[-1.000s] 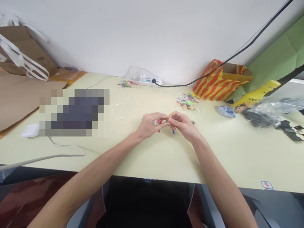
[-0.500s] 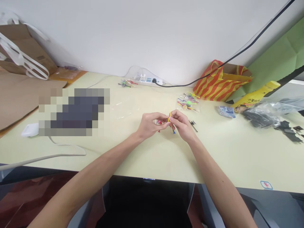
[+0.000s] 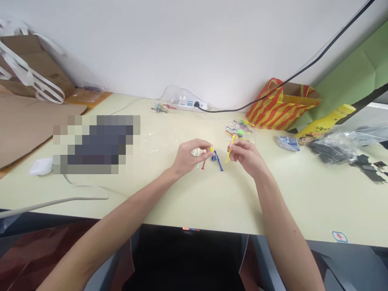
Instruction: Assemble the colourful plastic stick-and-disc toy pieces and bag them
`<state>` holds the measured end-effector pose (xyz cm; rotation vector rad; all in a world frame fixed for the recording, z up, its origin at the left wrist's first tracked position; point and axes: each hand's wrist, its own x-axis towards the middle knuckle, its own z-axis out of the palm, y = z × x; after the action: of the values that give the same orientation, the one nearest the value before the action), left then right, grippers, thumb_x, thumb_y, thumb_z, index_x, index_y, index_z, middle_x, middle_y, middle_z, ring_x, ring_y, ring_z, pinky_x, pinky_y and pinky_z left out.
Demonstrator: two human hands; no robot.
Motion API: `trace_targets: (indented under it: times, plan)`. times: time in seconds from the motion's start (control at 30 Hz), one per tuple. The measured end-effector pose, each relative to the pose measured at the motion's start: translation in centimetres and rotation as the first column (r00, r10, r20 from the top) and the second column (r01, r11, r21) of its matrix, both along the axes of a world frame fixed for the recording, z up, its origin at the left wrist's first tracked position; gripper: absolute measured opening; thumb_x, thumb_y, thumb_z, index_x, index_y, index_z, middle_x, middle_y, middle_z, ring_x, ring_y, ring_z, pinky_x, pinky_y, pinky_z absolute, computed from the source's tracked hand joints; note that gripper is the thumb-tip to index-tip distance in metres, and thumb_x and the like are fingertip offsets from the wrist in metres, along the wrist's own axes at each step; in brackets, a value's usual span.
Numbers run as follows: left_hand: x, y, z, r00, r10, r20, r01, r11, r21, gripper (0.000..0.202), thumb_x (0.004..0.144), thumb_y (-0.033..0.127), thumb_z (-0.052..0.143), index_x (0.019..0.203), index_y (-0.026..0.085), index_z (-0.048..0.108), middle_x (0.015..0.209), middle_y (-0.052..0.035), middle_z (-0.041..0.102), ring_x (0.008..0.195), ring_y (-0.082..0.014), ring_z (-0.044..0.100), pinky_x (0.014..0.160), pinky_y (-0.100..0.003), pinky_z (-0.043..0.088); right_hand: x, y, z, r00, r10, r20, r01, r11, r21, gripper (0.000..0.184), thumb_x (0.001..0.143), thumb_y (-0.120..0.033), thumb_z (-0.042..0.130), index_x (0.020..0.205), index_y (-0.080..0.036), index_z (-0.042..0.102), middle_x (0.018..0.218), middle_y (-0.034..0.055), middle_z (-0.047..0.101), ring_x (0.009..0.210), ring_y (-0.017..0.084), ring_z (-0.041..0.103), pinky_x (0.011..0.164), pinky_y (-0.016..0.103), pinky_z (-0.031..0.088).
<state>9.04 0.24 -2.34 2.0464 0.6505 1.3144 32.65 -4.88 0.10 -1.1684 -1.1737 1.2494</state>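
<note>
My left hand (image 3: pixel 188 157) pinches a small yellow plastic piece (image 3: pixel 211 149) between thumb and fingertips. A thin yellow plastic stick (image 3: pixel 228 156) with a wider end is held in my right hand (image 3: pixel 247 157), apart from the left. On the table between the hands lies a blue plastic stick piece with a round part (image 3: pixel 218 163). A red stick piece (image 3: pixel 203 164) and something white (image 3: pixel 197 152) show below and through the gap of my left fingers, partly hidden.
Bagged colourful plastic pieces (image 3: pixel 239 130) lie beyond my right hand, with another bagged bunch (image 3: pixel 161 107) near the power strip (image 3: pixel 189 103). A striped bag (image 3: pixel 279 106), yellow bottle (image 3: pixel 327 124) and black parts in clear plastic (image 3: pixel 333 148) stand right. A blurred dark object (image 3: pixel 100 139) lies left.
My hands have moved apart, the right one shifting right with the yellow stick. The small yellow piece stays in my left fingers, and the blue piece now shows more fully.
</note>
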Motion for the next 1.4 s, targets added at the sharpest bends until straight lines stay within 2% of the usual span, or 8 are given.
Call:
trace_targets:
  times: [0.1, 0.27, 0.43, 0.6, 0.83, 1.03, 1.23, 1.4]
  plan:
    - [0.8, 0.0, -0.4, 0.982, 0.004, -0.189, 0.027, 0.986, 0.162, 0.022, 0.091, 0.037, 0.075, 0.106, 0.021, 0.077, 0.106, -0.0080, 0.077, 0.100, -0.0201, 0.070, 0.093, -0.036, 0.055, 0.2, 0.2, -0.7, 0.989, 0.003, 0.150, 0.005, 0.998, -0.057, 0.036, 0.073, -0.049, 0.084, 0.080, -0.019, 0.067, 0.065, 0.0023, 0.065, 0.057, 0.015, 0.059, 0.054, 0.029, 0.042]
    - [2.2, 0.7, -0.2, 0.875, 0.048, -0.482, 0.094, 0.959, 0.267, 0.021, 0.095, 0.036, 0.070, 0.111, 0.023, 0.074, 0.109, -0.0055, 0.077, 0.105, -0.0219, 0.066, 0.099, -0.041, 0.045, 0.2, 0.4, -1.6, 0.915, -0.080, 0.395, 0.123, 0.989, -0.085, 0.032, 0.073, -0.044, 0.081, 0.086, -0.018, 0.068, 0.064, 0.0023, 0.069, 0.049, 0.015, 0.059, 0.050, 0.028, 0.041]
    - [4.7, 0.7, 0.5, 0.780, 0.104, -0.617, 0.127, 0.939, 0.319, 0.019, 0.095, 0.037, 0.070, 0.106, 0.022, 0.073, 0.101, -0.0055, 0.077, 0.101, -0.0229, 0.065, 0.103, -0.042, 0.039, 0.8, 0.4, -1.8, 0.769, -0.109, 0.630, 0.192, 0.979, -0.065, 0.023, 0.078, -0.038, 0.073, 0.088, -0.018, 0.071, 0.067, 0.0034, 0.072, 0.044, 0.014, 0.054, 0.048, 0.028, 0.039]
    - [7.2, 0.3, -0.4, 0.682, 0.204, -0.703, 0.138, 0.907, 0.398, 0.011, 0.094, 0.027, 0.067, 0.099, 0.019, 0.073, 0.096, -0.0078, 0.076, 0.101, -0.0251, 0.065, 0.104, -0.043, 0.038, 1.4, 0.3, -1.8, 0.686, -0.094, 0.721, 0.210, 0.975, -0.073, 0.015, 0.080, -0.033, 0.069, 0.085, -0.019, 0.072, 0.064, 0.0041, 0.071, 0.049, 0.017, 0.058, 0.052, 0.029, 0.042]
    - [6.6, 0.3, -1.5, 0.693, 0.184, -0.697, 0.173, 0.896, 0.409, 0.014, 0.097, 0.026, 0.063, 0.106, 0.020, 0.072, 0.103, -0.0078, 0.074, 0.103, -0.0237, 0.066, 0.107, -0.044, 0.038, 1.8, 0.2, -1.8, 0.666, -0.025, 0.746, 0.173, 0.978, -0.121, 0.012, 0.081, -0.029, 0.070, 0.086, -0.019, 0.073, 0.058, 0.0030, 0.070, 0.051, 0.019, 0.062, 0.057, 0.031, 0.045]
    - [4.8, 0.5, -1.6, 0.707, 0.129, -0.695, 0.229, 0.888, 0.399, 0.018, 0.098, 0.022, 0.062, 0.114, 0.021, 0.070, 0.107, -0.0061, 0.075, 0.102, -0.0211, 0.068, 0.110, -0.043, 0.039, 1.4, 0.0, -1.6, 0.672, 0.012, 0.741, 0.119, 0.985, -0.123, 0.018, 0.082, -0.032, 0.071, 0.094, -0.019, 0.071, 0.054, 0.0011, 0.068, 0.052, 0.019, 0.062, 0.058, 0.031, 0.047]
    - [5.3, 0.6, -1.4, 0.684, 0.145, -0.715, 0.255, 0.871, 0.421, 0.017, 0.100, 0.024, 0.060, 0.113, 0.021, 0.069, 0.109, -0.0061, 0.076, 0.102, -0.0218, 0.068, 0.113, -0.045, 0.037, 1.0, 0.0, -1.6, 0.683, 0.046, 0.729, 0.086, 0.986, -0.143, 0.017, 0.084, -0.031, 0.068, 0.095, -0.019, 0.070, 0.053, 0.0005, 0.067, 0.050, 0.018, 0.061, 0.057, 0.029, 0.046]
    - [5.9, 0.2, -0.8, 0.679, 0.184, -0.711, 0.198, 0.886, 0.419, 0.035, 0.096, 0.029, 0.066, 0.130, 0.020, 0.062, 0.107, -0.0083, 0.075, 0.106, -0.0246, 0.066, 0.111, -0.046, 0.039, 2.5, 0.0, -1.1, 0.739, -0.095, 0.667, 0.168, 0.985, -0.046, 0.022, 0.088, -0.038, 0.063, 0.095, -0.019, 0.072, 0.067, 0.0044, 0.072, 0.050, 0.017, 0.060, 0.054, 0.029, 0.044]
